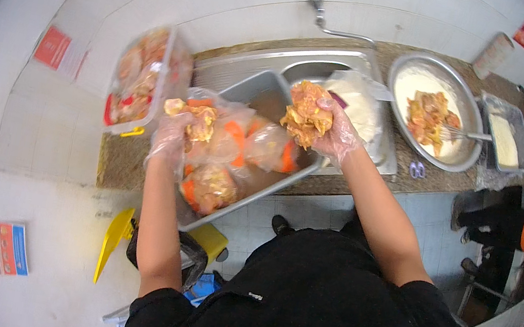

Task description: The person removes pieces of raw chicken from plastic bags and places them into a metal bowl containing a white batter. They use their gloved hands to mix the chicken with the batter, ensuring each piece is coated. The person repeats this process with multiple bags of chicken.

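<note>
Both hands wear clear plastic gloves. My left hand (172, 136) holds small pieces of raw marinated chicken (202, 121) over the left side of a grey plastic tub (248, 198). My right hand (338, 134) grips a larger clump of marinated chicken (308, 114) above the tub's right end. In the tub lie several clear plastic bags (213, 186) of meat with orange parts, in brownish liquid. To the right, a steel bowl (392, 100) contains creamy white batter, chicken pieces (431, 114) and a metal whisk (472, 135).
A clear container (165, 78) of bagged raw meat stands at the left. Behind the tub are a steel sink (324, 64) and a bag of pale dough-like material (356, 104). A tray of pale crumbs (505, 140) stands right of the bowl. Another person (498, 223) is at far right.
</note>
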The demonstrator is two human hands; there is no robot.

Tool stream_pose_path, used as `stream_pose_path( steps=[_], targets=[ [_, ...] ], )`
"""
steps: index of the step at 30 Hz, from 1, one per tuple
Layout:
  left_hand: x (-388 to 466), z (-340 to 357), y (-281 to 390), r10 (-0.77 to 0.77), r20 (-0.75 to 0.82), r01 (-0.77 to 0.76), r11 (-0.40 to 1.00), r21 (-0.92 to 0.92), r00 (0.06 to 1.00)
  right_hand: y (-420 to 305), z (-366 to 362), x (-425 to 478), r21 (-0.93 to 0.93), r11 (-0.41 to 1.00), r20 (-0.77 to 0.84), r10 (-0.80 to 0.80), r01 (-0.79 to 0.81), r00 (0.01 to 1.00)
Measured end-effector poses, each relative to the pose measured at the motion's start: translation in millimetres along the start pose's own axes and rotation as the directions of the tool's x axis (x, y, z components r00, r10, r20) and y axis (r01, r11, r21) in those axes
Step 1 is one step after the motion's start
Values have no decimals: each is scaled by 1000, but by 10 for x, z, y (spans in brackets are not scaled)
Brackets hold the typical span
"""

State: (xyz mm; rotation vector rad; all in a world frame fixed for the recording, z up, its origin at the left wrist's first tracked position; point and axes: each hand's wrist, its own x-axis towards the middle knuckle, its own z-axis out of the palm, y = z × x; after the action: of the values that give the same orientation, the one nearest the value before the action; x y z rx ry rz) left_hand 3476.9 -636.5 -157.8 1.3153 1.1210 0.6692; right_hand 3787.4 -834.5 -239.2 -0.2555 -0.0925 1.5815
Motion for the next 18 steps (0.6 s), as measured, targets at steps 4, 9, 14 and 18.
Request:
stream_pose_path(
  steps=[4, 9, 14, 18],
  targets=[
    [-113, 1218, 280, 38, 165, 3, 970, -242, 986, -802, 24, -506, -35, 991, 48, -128, 129, 991],
    [-54, 3811, 277, 24, 443, -27, 1000, 1, 896, -2154, -101, -1392, -489, 839, -212, -379, 238, 901],
    [34, 5849, -310, 10, 752, 26, 999, -36, 659, -3235, -1064, -1887, -963, 207, -264, -602, -172, 753],
    [-90, 6400, -394, 51, 746, -62, 998, -12, 664, -3419, -1210, -1933, -959, 209, -282, -719, -190, 635]
  ],
)
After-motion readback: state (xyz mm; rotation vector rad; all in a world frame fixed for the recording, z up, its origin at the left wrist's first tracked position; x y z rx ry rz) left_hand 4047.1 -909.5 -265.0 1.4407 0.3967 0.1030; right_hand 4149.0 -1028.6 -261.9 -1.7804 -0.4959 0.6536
